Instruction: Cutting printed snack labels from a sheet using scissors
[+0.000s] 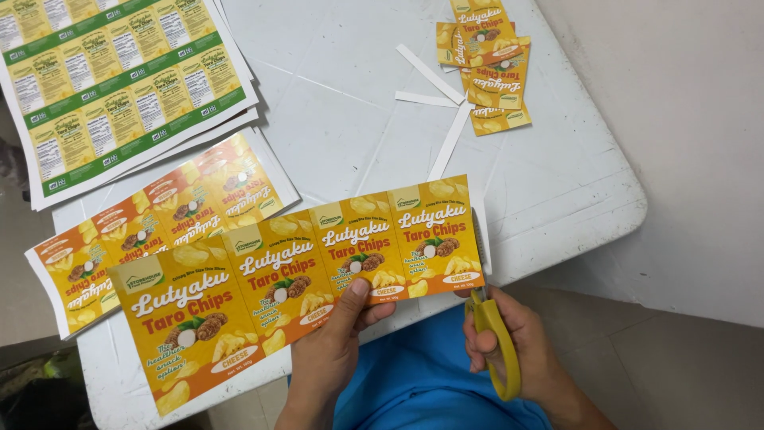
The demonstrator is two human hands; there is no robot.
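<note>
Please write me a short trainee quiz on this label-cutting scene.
1. True or false: the right hand holds the scissors.
2. What does the left hand pinch? A) white offcut B) label strip C) green sheet
3. How many labels make up the strip?

Key:
1. True; the handles are yellow.
2. B, by its lower edge.
3. Four, side by side; cut labels lie piled at the far side of the table.

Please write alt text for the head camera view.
The left hand holds a strip of four orange labels while the right hand works yellow-handled scissors at its right end, over a white table.
</note>
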